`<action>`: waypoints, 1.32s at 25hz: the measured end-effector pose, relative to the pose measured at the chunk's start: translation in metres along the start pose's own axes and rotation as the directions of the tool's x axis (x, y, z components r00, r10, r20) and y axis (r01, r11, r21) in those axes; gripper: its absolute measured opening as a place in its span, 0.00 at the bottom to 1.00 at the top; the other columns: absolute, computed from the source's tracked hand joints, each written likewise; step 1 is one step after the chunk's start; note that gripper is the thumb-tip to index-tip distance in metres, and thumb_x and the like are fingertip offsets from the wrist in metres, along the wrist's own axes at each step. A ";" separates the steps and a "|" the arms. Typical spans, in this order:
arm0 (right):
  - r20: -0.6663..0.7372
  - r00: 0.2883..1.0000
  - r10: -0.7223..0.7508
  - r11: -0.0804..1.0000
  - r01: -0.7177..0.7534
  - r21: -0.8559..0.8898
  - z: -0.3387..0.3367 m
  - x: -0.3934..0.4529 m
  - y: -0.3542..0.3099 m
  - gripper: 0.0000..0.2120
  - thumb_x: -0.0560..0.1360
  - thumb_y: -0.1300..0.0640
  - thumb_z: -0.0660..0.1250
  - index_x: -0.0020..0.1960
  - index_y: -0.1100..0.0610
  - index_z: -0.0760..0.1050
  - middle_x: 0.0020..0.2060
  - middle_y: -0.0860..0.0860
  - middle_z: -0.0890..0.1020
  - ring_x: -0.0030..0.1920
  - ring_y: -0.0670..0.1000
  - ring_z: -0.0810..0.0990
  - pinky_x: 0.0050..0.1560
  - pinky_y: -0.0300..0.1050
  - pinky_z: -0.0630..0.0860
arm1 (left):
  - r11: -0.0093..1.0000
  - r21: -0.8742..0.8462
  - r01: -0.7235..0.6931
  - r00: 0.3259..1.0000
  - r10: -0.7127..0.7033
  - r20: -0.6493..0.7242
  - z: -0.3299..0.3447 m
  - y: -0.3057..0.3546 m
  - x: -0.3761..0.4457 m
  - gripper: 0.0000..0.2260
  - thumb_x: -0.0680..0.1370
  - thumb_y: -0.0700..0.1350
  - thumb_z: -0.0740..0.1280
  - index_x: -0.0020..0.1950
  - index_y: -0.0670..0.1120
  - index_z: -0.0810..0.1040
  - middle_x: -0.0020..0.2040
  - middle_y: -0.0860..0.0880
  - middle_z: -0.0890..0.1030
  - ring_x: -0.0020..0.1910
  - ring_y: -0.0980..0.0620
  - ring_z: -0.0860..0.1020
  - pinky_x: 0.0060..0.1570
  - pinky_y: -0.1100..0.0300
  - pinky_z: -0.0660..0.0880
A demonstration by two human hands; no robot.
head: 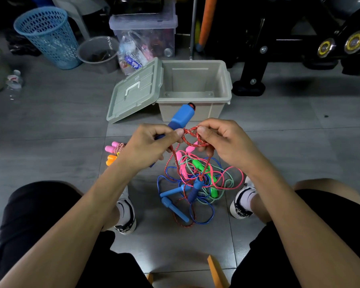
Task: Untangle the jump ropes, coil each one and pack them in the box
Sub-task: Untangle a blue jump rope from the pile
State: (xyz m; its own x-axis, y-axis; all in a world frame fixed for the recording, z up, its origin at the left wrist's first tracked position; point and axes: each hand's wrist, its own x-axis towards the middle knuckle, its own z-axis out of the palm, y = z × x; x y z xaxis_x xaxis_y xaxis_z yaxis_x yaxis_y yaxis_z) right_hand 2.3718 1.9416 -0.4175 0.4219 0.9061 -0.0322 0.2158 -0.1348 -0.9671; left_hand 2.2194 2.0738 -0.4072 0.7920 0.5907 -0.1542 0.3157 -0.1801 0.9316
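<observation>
**Coiling the red braided rope above the tangle**

The red braided jump rope (192,138) is held between both hands, above the floor and in front of the open box. The left hand (148,145) is curled round the rope's blue plastic handle (180,119), whose long axis tilts up and away toward the grey plastic storage box (195,88); its thumb also pinches the cord. The right hand (222,138) pinches a small loop of the same cord, thumb against fingers. From the loop the cord drops straight down into the tangled heap of blue, pink and green jump ropes (197,183) on the grey tiled floor (50,125), between the person's shoes. The free length thus lies below the hands, and the right hand appears better placed to draw it up. The box's grey lid (133,92) leans against its left side. A coiled rope with pink handles (114,147) lies left of the hands
</observation>
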 end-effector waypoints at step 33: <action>-0.184 0.953 0.241 0.964 -0.213 0.161 -0.001 0.010 0.012 0.11 0.70 0.45 0.64 0.32 0.48 0.78 0.36 0.44 0.79 0.44 0.46 0.77 0.58 0.46 0.72 | 0.920 0.330 -0.212 0.973 0.230 -0.013 0.010 -0.034 0.014 0.05 0.76 0.46 0.71 0.41 0.48 0.80 0.38 0.50 0.76 0.33 0.54 0.71 0.35 0.59 0.69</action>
State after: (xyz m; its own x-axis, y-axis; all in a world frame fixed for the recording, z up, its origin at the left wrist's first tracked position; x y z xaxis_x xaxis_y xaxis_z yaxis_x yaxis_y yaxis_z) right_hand 2.3797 1.9483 -0.4295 0.6162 0.7571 -0.2172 -0.0236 -0.2580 -0.9659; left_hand 2.2250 2.0804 -0.4438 0.8362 0.5441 0.0683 0.2947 -0.5510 0.7808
